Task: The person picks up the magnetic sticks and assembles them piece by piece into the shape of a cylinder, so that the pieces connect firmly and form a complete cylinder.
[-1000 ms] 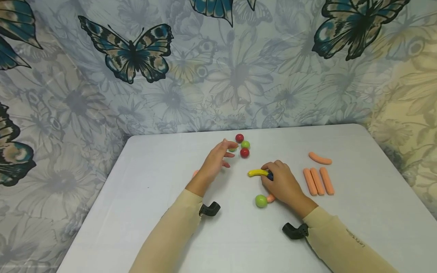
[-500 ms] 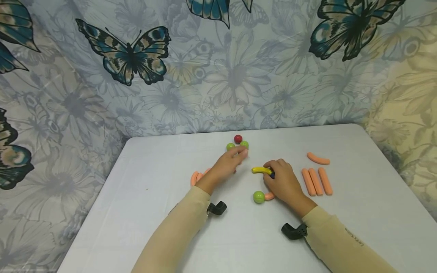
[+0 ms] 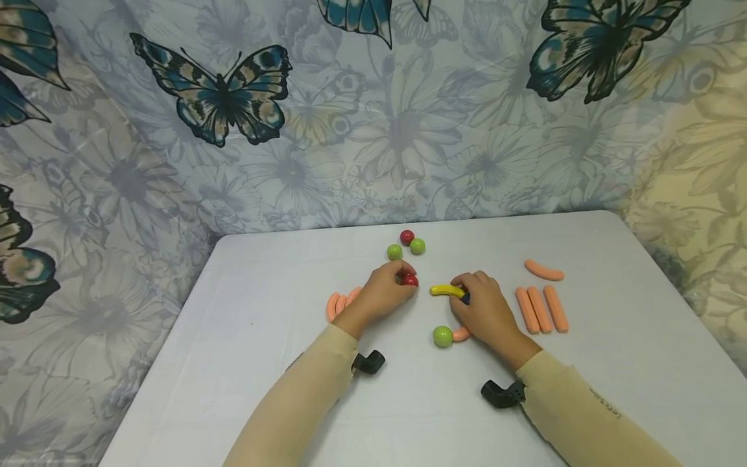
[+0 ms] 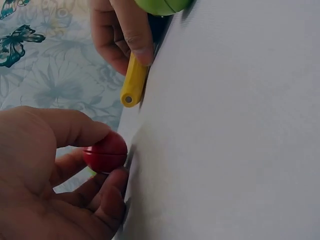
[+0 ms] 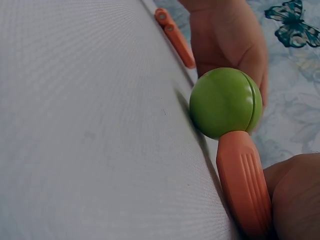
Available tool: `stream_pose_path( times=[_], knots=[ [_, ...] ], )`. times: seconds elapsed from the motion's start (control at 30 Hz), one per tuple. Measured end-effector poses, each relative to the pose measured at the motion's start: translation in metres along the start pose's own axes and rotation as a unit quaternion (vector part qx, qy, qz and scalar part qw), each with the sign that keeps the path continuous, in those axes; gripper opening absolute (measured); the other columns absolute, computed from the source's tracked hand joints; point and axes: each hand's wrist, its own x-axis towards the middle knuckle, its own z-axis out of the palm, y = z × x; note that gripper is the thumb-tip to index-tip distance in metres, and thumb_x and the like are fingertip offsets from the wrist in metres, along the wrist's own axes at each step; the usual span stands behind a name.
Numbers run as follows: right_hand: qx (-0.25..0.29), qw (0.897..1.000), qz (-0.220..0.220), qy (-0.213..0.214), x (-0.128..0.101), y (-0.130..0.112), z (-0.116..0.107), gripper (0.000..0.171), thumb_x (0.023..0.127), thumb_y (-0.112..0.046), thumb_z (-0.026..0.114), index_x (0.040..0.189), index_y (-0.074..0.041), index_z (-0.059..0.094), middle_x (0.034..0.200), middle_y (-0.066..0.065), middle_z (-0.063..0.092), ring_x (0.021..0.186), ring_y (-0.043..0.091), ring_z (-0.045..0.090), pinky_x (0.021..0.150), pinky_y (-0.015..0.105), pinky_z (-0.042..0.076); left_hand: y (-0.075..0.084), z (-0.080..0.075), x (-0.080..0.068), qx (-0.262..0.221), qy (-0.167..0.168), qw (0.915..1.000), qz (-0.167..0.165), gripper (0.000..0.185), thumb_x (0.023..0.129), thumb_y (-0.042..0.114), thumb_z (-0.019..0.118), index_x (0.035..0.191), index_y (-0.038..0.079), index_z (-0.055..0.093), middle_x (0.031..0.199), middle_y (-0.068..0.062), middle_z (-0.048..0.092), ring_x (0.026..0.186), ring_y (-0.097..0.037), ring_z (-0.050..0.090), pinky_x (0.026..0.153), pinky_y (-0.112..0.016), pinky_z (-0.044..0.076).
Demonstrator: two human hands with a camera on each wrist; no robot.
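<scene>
My left hand [image 3: 394,283] pinches a small red ball [image 3: 410,280] between thumb and fingers, just above the white table [image 3: 245,350]. The left wrist view shows that red ball [image 4: 105,152] in the pinch. My right hand [image 3: 475,301] rests on the table with its fingers curled over a yellow toy banana [image 3: 446,290] and a dark blue piece that is mostly hidden. The banana [image 4: 134,82] also shows under the right fingers. A green ball [image 3: 442,336] lies beside an orange sausage [image 3: 462,335] by the right wrist; the same ball [image 5: 225,102] touches that sausage [image 5: 244,182].
One red ball [image 3: 406,237] and two green balls [image 3: 394,251] sit in a cluster toward the table's back. Three orange sausages [image 3: 539,310] lie side by side on the right, with one more [image 3: 544,270] behind them. Other sausages [image 3: 338,302] lie left of my left hand.
My left hand reached the ball cluster, took hold of a red ball and drew it back toward me. The right hand has stayed on the banana.
</scene>
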Motion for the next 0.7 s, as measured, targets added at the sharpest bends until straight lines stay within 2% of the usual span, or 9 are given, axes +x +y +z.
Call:
stream_pose_path(
  times=[0.13, 0.3, 0.5, 0.7],
  knots=[
    [-0.002, 1.0, -0.001, 0.002, 0.001, 0.0, 0.0, 0.028, 0.098, -0.009, 0.075, 0.123, 0.003, 0.072, 0.111, 0.019, 0.063, 0.102, 0.037, 0.059, 0.085, 0.054, 0.052, 0.0, -0.001, -0.007, 0.013, 0.022, 0.9997, 0.0, 0.027, 0.099, 0.011, 0.076, 0.126, 0.014, 0.075, 0.115, 0.0, 0.065, 0.1, -0.016, 0.064, 0.087, -0.033, 0.053],
    [-0.004, 1.0, -0.001, 0.004, 0.001, 0.0, -0.001, 0.027, 0.098, -0.009, 0.075, 0.122, 0.003, 0.072, 0.11, 0.019, 0.063, 0.101, 0.037, 0.06, 0.085, 0.054, 0.052, 0.004, 0.0, -0.019, -0.006, 0.035, 0.9993, -0.005, 0.027, 0.099, 0.013, 0.08, 0.125, 0.015, 0.074, 0.111, 0.003, 0.069, 0.096, -0.014, 0.066, 0.081, -0.032, 0.054],
    [0.008, 1.0, 0.005, -0.005, 0.0, 0.0, -0.001, 0.028, 0.099, -0.01, 0.075, 0.124, 0.003, 0.072, 0.112, 0.019, 0.063, 0.102, 0.036, 0.061, 0.087, 0.055, 0.053, 0.004, 0.01, -0.024, -0.025, 0.026, 0.9993, 0.007, 0.028, 0.095, 0.015, 0.087, 0.121, 0.015, 0.076, 0.106, 0.008, 0.071, 0.092, -0.008, 0.067, 0.081, -0.029, 0.055],
    [0.023, 1.0, -0.002, -0.012, 0.0, -0.002, 0.001, 0.027, 0.099, -0.01, 0.076, 0.124, 0.002, 0.072, 0.111, 0.018, 0.065, 0.101, 0.035, 0.062, 0.087, 0.054, 0.055, 0.003, 0.018, -0.026, -0.009, 0.018, 0.9996, 0.019, 0.028, 0.096, 0.017, 0.087, 0.121, 0.014, 0.075, 0.105, 0.006, 0.069, 0.091, -0.009, 0.065, 0.079, -0.028, 0.055]
  ],
)
